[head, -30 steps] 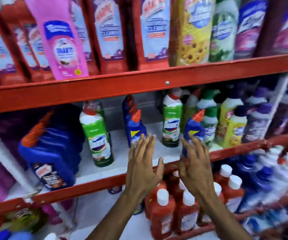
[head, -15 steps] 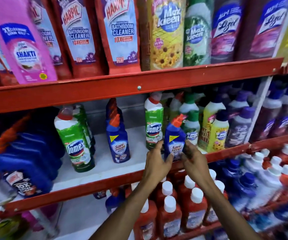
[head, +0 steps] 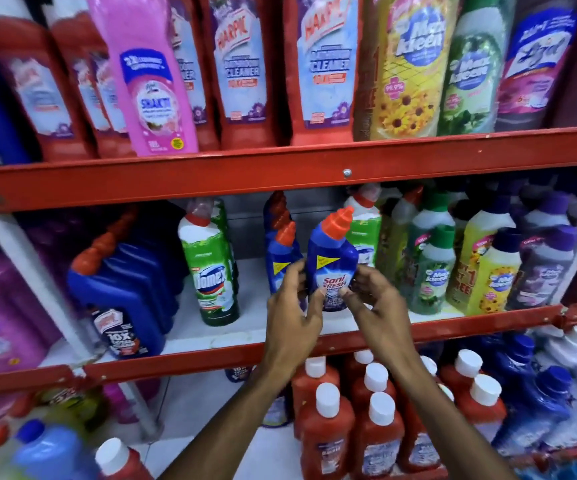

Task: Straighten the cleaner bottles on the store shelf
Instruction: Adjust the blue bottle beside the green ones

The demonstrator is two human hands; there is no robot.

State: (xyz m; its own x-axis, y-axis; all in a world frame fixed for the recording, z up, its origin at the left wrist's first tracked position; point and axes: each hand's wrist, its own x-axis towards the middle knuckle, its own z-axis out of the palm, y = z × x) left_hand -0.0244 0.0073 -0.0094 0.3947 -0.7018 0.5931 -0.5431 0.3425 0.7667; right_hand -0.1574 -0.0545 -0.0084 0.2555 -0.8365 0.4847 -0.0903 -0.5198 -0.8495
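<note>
A blue Sani Fresh bottle [head: 332,261] with an orange cap is held upright over the middle shelf [head: 210,330], its label facing me. My left hand [head: 292,313] grips its lower left side and my right hand [head: 375,306] grips its lower right side. Just behind and to the left stands a second blue Sani Fresh bottle [head: 281,258], with more behind it. A green Domex bottle [head: 210,268] stands further left, tilted slightly. Another Domex bottle [head: 366,230] is partly hidden behind the held one.
A leaning row of dark blue Harpic bottles [head: 124,292] fills the shelf's left. Max Kleen bottles [head: 432,271] crowd the right. The red shelf rail [head: 176,362] runs along the front. Tall cleaner bottles [head: 245,71] stand above; red white-capped bottles [head: 328,427] stand below.
Both hands went from hovering with fingers spread to gripping the blue Sani Fresh bottle, which now sits further left, close to the other Sani Fresh bottle.
</note>
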